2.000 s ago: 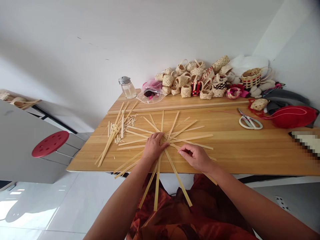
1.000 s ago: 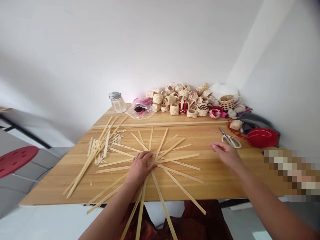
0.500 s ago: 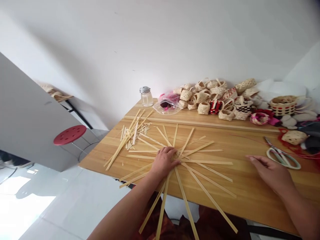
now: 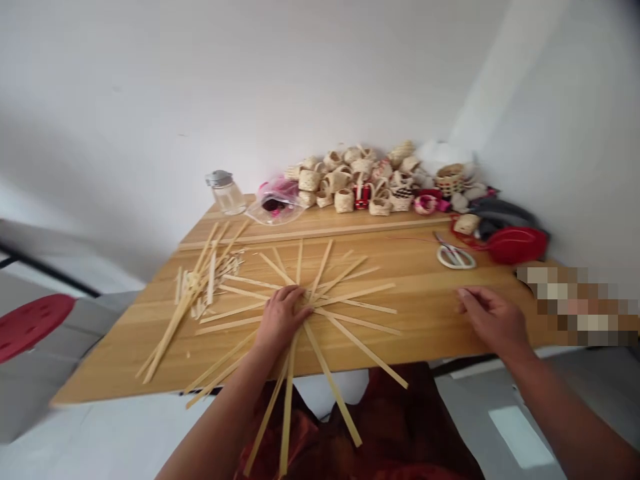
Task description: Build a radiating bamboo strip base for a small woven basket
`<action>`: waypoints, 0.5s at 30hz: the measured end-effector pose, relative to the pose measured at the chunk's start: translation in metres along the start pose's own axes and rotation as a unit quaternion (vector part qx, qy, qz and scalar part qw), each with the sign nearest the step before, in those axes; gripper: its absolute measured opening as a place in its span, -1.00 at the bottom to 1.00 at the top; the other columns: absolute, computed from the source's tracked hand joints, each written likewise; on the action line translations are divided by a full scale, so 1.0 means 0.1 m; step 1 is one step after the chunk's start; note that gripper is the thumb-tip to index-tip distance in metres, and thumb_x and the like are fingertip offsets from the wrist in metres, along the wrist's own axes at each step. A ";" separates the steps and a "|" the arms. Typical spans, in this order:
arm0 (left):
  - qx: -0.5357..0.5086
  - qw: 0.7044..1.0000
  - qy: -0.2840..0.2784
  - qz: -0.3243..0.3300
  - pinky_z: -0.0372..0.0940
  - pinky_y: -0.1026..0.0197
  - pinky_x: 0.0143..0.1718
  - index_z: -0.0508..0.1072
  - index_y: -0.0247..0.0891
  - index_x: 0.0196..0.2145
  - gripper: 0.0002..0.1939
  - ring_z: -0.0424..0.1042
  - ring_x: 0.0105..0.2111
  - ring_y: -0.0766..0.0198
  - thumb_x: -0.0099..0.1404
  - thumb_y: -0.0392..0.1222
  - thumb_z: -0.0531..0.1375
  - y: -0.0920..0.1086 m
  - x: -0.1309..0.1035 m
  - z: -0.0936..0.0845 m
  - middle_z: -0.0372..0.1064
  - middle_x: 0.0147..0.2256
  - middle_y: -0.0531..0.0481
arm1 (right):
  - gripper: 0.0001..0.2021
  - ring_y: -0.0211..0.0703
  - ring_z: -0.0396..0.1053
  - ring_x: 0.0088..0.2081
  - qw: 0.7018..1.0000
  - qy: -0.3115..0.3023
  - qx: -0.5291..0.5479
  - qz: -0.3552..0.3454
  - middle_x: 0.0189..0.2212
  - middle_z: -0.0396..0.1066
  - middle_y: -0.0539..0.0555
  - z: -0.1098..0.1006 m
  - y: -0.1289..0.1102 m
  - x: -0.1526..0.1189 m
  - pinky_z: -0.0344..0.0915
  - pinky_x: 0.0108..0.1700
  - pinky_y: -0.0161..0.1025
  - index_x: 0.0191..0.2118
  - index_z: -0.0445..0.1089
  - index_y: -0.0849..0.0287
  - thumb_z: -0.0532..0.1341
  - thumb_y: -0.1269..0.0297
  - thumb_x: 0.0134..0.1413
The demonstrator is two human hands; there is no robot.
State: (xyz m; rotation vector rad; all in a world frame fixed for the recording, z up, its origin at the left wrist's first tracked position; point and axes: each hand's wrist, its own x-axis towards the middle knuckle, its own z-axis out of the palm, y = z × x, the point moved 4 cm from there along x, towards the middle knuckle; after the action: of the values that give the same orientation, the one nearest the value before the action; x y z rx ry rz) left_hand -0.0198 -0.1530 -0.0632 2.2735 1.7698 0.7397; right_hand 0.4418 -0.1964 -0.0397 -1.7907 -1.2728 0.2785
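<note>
My left hand (image 4: 284, 313) presses down on the middle of a star of flat, pale bamboo strips (image 4: 367, 352), its fingers bent and close together. The strips fan out on the table in all directions, and some reach over the front edge towards my lap. Their crossing point is mostly hidden under my fingers. To the right of the star, my right hand (image 4: 493, 320) hovers over or rests on the tabletop, thumb and forefinger pinched. Whatever is in that pinch, if anything, is too small to see. White-handled scissors (image 4: 456, 257) lie beyond it.
Small woven baskets (image 4: 344, 200) are heaped along the wall beside a plastic bag (image 4: 277, 208) and a glass jar (image 4: 229, 193). Loose strips (image 4: 173, 327) and offcuts lie at left. A red-and-dark bundle (image 4: 517, 244) sits at the right end; a red stool (image 4: 35, 325) stands left.
The view has swung to the right. My right hand has drawn back from the scissors towards the front edge and remains pinched. My left hand stays on the crossing of the strips.
</note>
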 end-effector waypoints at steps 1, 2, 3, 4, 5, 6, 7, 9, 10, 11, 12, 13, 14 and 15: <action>0.006 1.000 0.000 0.010 0.25 -0.08 0.20 0.46 -0.07 0.10 -0.57 0.36 0.13 0.01 0.34 0.08 0.24 -0.02 0.01 0.02 0.39 0.13 -0.09 | -0.59 0.02 0.48 -0.42 1.000 0.018 -0.014 0.011 -0.53 0.51 0.09 -0.11 0.04 -0.06 0.36 -0.27 -0.08 -0.28 0.55 0.11 0.23 -0.16 0.04; 0.011 1.000 0.001 0.019 0.25 -0.09 0.20 0.46 -0.08 0.11 -0.57 0.36 0.14 0.00 0.34 0.10 0.22 -0.04 0.02 0.04 0.39 0.14 -0.09 | -0.59 0.00 0.47 -0.43 0.999 0.039 -0.029 0.016 -0.53 0.50 0.08 -0.21 0.09 -0.12 0.35 -0.27 -0.10 -0.29 0.55 0.11 0.23 -0.15 0.04; 0.018 1.000 0.004 0.024 0.24 -0.09 0.21 0.46 -0.09 0.11 -0.55 0.35 0.15 -0.01 0.35 0.12 0.20 -0.05 0.02 0.05 0.38 0.15 -0.10 | -0.60 -0.02 0.46 -0.43 0.997 0.060 -0.043 0.012 -0.51 0.51 0.07 -0.30 0.14 -0.17 0.34 -0.27 -0.12 -0.30 0.54 0.11 0.23 -0.15 0.05; 0.026 0.999 0.004 0.027 0.24 -0.10 0.21 0.46 -0.10 0.11 -0.54 0.35 0.15 -0.02 0.36 0.13 0.18 -0.06 0.03 0.06 0.38 0.15 -0.11 | -0.62 -0.02 0.45 -0.40 0.995 0.079 -0.057 0.002 -0.47 0.52 0.08 -0.37 0.19 -0.21 0.34 -0.26 -0.13 -0.31 0.54 0.11 0.22 -0.13 0.07; 0.033 0.999 0.003 0.028 0.25 -0.11 0.21 0.46 -0.12 0.11 -0.53 0.35 0.15 -0.03 0.36 0.14 0.17 -0.07 0.03 0.06 0.37 0.15 -0.12 | -0.63 -0.01 0.46 -0.35 0.993 0.091 -0.070 -0.017 -0.42 0.54 0.10 -0.42 0.24 -0.25 0.34 -0.22 -0.12 -0.31 0.54 0.10 0.22 -0.11 0.09; 0.039 0.999 0.002 0.026 0.25 -0.11 0.21 0.46 -0.13 0.11 -0.52 0.35 0.16 -0.03 0.36 0.15 0.15 -0.08 0.03 0.07 0.37 0.15 -0.13 | -0.66 0.01 0.46 -0.29 0.991 0.097 -0.081 -0.038 -0.36 0.55 0.12 -0.44 0.27 -0.29 0.34 -0.18 -0.12 -0.31 0.53 0.09 0.20 -0.08 0.11; 0.045 0.999 0.001 0.026 0.26 -0.12 0.20 0.46 -0.14 0.11 -0.52 0.35 0.16 -0.04 0.36 0.15 0.13 -0.08 0.03 0.07 0.36 0.16 -0.13 | -0.68 0.03 0.46 -0.24 0.989 0.097 -0.090 -0.063 -0.32 0.56 0.13 -0.44 0.30 -0.32 0.33 -0.13 -0.10 -0.31 0.53 0.09 0.19 -0.05 0.13; 0.053 0.998 -0.003 0.030 0.26 -0.11 0.20 0.47 -0.15 0.10 -0.49 0.35 0.16 -0.04 0.36 0.17 0.10 -0.08 0.03 0.07 0.37 0.15 -0.14 | -0.73 0.04 0.43 -0.21 0.984 0.082 -0.113 -0.109 -0.30 0.56 0.13 -0.37 0.34 -0.38 0.29 -0.06 -0.06 -0.30 0.52 0.08 0.18 0.03 0.16; 0.056 0.998 -0.005 0.033 0.26 -0.11 0.21 0.47 -0.16 0.10 -0.48 0.35 0.15 -0.05 0.36 0.19 0.08 -0.08 0.04 0.06 0.37 0.15 -0.15 | -0.76 0.04 0.41 -0.21 0.980 0.081 -0.131 -0.128 -0.31 0.55 0.12 -0.33 0.34 -0.41 0.25 -0.03 -0.04 -0.29 0.52 0.08 0.18 0.07 0.17; 0.058 0.998 -0.008 0.036 0.26 -0.12 0.21 0.47 -0.16 0.10 -0.46 0.36 0.15 -0.06 0.35 0.20 0.07 -0.08 0.04 0.06 0.38 0.14 -0.15 | -0.77 0.05 0.39 -0.18 0.975 0.085 -0.150 -0.143 -0.29 0.55 0.13 -0.29 0.35 -0.43 0.22 -0.01 -0.04 -0.29 0.52 0.09 0.17 0.11 0.18; 0.060 0.997 -0.013 0.037 0.26 -0.12 0.21 0.46 -0.17 0.10 -0.45 0.37 0.14 -0.07 0.35 0.22 0.06 -0.09 0.05 0.06 0.39 0.13 -0.16 | -0.78 0.06 0.36 -0.16 0.970 0.092 -0.167 -0.150 -0.28 0.54 0.13 -0.26 0.35 -0.45 0.18 -0.01 -0.04 -0.28 0.52 0.10 0.16 0.15 0.20; 0.061 0.997 -0.020 0.041 0.26 -0.12 0.21 0.46 -0.17 0.11 -0.43 0.37 0.14 -0.07 0.34 0.23 0.05 -0.10 0.06 0.07 0.40 0.12 -0.16 | -0.79 0.05 0.33 -0.16 0.967 0.099 -0.178 -0.152 -0.28 0.53 0.13 -0.23 0.34 -0.47 0.15 -0.02 -0.04 -0.29 0.52 0.10 0.14 0.19 0.21; 0.061 0.997 -0.024 0.039 0.26 -0.12 0.21 0.45 -0.16 0.11 -0.42 0.38 0.13 -0.07 0.34 0.24 0.04 -0.12 0.08 0.07 0.41 0.11 -0.16 | -0.79 0.05 0.31 -0.15 0.965 0.103 -0.186 -0.151 -0.28 0.52 0.13 -0.22 0.34 -0.48 0.11 -0.03 -0.04 -0.29 0.51 0.09 0.12 0.22 0.21; 0.062 0.997 -0.028 0.037 0.26 -0.13 0.20 0.44 -0.16 0.11 -0.42 0.38 0.13 -0.08 0.33 0.25 0.03 -0.13 0.09 0.07 0.41 0.11 -0.16 | -0.79 0.05 0.30 -0.15 0.965 0.098 -0.190 -0.152 -0.28 0.51 0.12 -0.20 0.34 -0.49 0.08 -0.04 -0.04 -0.28 0.51 0.09 0.11 0.25 0.22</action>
State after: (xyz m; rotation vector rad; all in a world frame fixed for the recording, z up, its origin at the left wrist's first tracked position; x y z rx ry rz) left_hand -0.0260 -0.1394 -0.0726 2.4266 1.7594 0.5870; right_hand 0.4541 -0.2508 -0.0684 -1.8436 -1.5028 -0.3297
